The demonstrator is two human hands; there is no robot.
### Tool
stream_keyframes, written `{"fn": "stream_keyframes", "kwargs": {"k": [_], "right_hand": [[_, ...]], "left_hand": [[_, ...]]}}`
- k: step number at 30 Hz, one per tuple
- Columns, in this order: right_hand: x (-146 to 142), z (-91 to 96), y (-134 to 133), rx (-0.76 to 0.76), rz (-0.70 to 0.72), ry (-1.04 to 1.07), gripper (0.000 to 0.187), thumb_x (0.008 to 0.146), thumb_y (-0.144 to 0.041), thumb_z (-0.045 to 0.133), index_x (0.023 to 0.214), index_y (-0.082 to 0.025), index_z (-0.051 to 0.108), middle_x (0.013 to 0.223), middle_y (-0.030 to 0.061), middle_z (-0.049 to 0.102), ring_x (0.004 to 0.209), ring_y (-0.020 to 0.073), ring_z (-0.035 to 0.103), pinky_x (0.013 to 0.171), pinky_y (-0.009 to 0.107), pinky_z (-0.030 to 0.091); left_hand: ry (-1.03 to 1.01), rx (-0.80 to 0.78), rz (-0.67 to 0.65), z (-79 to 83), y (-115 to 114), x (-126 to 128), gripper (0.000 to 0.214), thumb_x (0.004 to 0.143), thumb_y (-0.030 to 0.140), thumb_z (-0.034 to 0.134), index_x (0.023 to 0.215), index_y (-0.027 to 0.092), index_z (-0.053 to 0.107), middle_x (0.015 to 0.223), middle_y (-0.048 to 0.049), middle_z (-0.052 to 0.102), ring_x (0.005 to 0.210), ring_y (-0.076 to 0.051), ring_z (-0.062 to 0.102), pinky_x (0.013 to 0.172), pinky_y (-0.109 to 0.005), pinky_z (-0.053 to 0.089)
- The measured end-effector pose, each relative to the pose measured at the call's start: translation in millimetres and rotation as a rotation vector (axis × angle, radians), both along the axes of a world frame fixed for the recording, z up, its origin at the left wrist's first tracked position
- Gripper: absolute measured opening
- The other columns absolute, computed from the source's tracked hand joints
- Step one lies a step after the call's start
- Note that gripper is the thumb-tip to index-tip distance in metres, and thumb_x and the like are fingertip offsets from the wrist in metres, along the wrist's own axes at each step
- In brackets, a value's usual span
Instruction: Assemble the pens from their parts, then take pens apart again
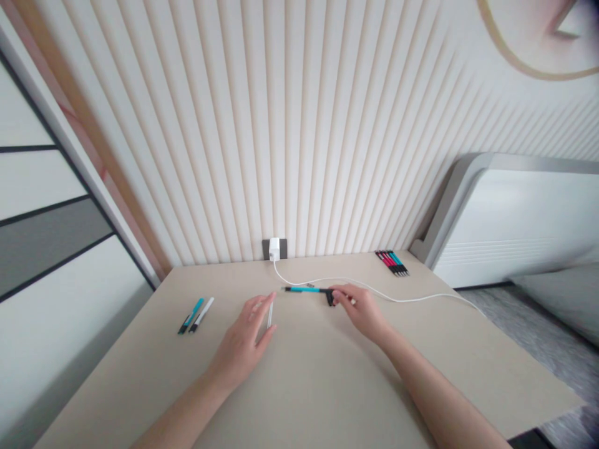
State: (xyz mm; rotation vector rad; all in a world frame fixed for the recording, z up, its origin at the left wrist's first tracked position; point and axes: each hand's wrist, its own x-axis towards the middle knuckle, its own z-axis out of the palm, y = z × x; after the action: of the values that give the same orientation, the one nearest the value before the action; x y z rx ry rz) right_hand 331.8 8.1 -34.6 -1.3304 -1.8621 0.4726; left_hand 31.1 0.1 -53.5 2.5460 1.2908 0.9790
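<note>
The slim teal pen (pixel 306 289), plastic with a black grip end, is pinched at that black end between the thumb and fingertips of the right hand (pixel 362 310), closed on it. Held by the one end, its teal barrel sticks out sideways from the grip toward the other hand, just above the pale beige table (pixel 327 386), with the far tip free. Across from that tip, the left hand (pixel 246 343) has its thumb and forefinger closed lightly on a thin white tube (pixel 270 315), which stands roughly upright from the grip, its lower end at or near the tabletop; the heel of this hand looks to rest on the table, which would steady so thin a piece. A white cable (pixel 412 299) runs just behind the right-hand grip, from a white charger plug (pixel 274 248) in the wall socket. Well out from the left-hand grip lie a teal-and-black pen (pixel 191 315) and a white-and-black pen (pixel 202 313), side by side. Beyond the right-hand grip, by the ribbed wall (pixel 299 125), a row of pink and teal pens (pixel 392 262) lies packed together
</note>
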Motion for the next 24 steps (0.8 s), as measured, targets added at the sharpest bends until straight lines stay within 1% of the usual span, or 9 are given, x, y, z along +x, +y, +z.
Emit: {"fn": "stream_keyframes", "kwargs": {"k": [2,3,5,6,8,11,16,19,24], "right_hand": [[32.4,-0.9,16.8,0.026,-0.302,-0.015,0.042,0.095,-0.045,0.041,0.107,-0.016,0.069,0.083,0.0073,0.072,0.070,0.0196,0.062,0.066,0.028,0.045],[50.4,-2.0,24.9,0.010,-0.439,-0.052,0.045,0.095,-0.046,0.040,0.110,-0.015,0.068,0.085,0.0081,0.073,0.069,0.0200,0.062,0.066,0.028,0.044],[85.5,-5.8,38.0,-0.095,-0.703,-0.186,0.044,0.095,-0.043,0.037,0.114,-0.018,0.067,0.092,0.0069,0.074,0.078,0.0204,0.064,0.070,0.026,0.044],[100.9,-8.6,42.3,-0.130,-0.762,-0.215,0.043,0.095,-0.041,0.036,0.114,-0.018,0.068,0.093,0.0085,0.074,0.082,0.0220,0.065,0.071,0.027,0.043],[125.0,-15.7,46.2,-0.184,-0.826,-0.258,0.042,0.093,-0.038,0.038,0.111,-0.016,0.069,0.093,0.0113,0.073,0.087,0.0250,0.065,0.071,0.029,0.043],[143.4,-28.3,45.9,-0.268,-0.900,-0.326,0.041,0.092,-0.036,0.038,0.106,-0.017,0.072,0.095,0.0142,0.072,0.090,0.0277,0.065,0.072,0.032,0.044],[147.7,-43.7,49.8,-0.340,-0.961,-0.421,0.039,0.092,-0.034,0.039,0.105,-0.018,0.072,0.106,0.0175,0.069,0.096,0.0298,0.065,0.077,0.037,0.047],[147.7,-46.6,54.1,-0.354,-0.973,-0.457,0.038,0.093,-0.033,0.040,0.104,-0.017,0.072,0.108,0.0179,0.067,0.098,0.0302,0.064,0.079,0.038,0.048],[150.0,-47.2,52.4,-0.342,-0.967,-0.503,0.037,0.092,-0.034,0.043,0.116,-0.018,0.067,0.113,0.0162,0.065,0.101,0.0299,0.064,0.081,0.038,0.048]], "left_hand": [[0.010,-0.005,-0.016,0.8,-0.8,0.2,0.054,0.094,0.021,0.046,0.145,0.027,0.030,0.129,-0.0100,0.050,0.116,-0.022,0.054,0.099,-0.040,0.047],[0.015,-0.009,-0.034,1.0,-1.5,0.5,0.051,0.094,0.020,0.045,0.143,0.027,0.033,0.128,-0.0094,0.051,0.117,-0.021,0.054,0.099,-0.040,0.047],[0.027,-0.017,-0.068,0.8,-3.2,1.7,0.045,0.094,0.019,0.044,0.138,0.027,0.041,0.126,-0.0082,0.054,0.116,-0.021,0.055,0.099,-0.038,0.048],[0.034,-0.021,-0.080,0.5,-4.1,2.4,0.043,0.094,0.018,0.044,0.136,0.027,0.044,0.125,-0.0077,0.055,0.115,-0.020,0.056,0.098,-0.037,0.048],[0.047,-0.030,-0.095,0.2,-5.6,3.9,0.039,0.094,0.018,0.045,0.131,0.027,0.049,0.122,-0.0073,0.058,0.112,-0.020,0.058,0.096,-0.036,0.049],[0.052,-0.044,-0.106,0.7,-6.6,5.0,0.035,0.093,0.018,0.046,0.126,0.026,0.054,0.118,-0.0069,0.061,0.108,-0.020,0.060,0.094,-0.035,0.051],[0.047,-0.069,-0.123,2.3,-6.4,4.8,0.030,0.092,0.016,0.046,0.118,0.025,0.059,0.109,-0.0050,0.064,0.100,-0.018,0.062,0.090,-0.033,0.052],[0.042,-0.072,-0.138,2.9,-6.7,5.4,0.028,0.092,0.015,0.047,0.114,0.025,0.061,0.105,-0.0044,0.065,0.097,-0.017,0.063,0.087,-0.030,0.052],[0.038,-0.081,-0.152,4.0,-6.9,6.1,0.025,0.092,0.016,0.047,0.109,0.024,0.063,0.101,-0.0040,0.066,0.093,-0.017,0.064,0.084,-0.028,0.052]]}}
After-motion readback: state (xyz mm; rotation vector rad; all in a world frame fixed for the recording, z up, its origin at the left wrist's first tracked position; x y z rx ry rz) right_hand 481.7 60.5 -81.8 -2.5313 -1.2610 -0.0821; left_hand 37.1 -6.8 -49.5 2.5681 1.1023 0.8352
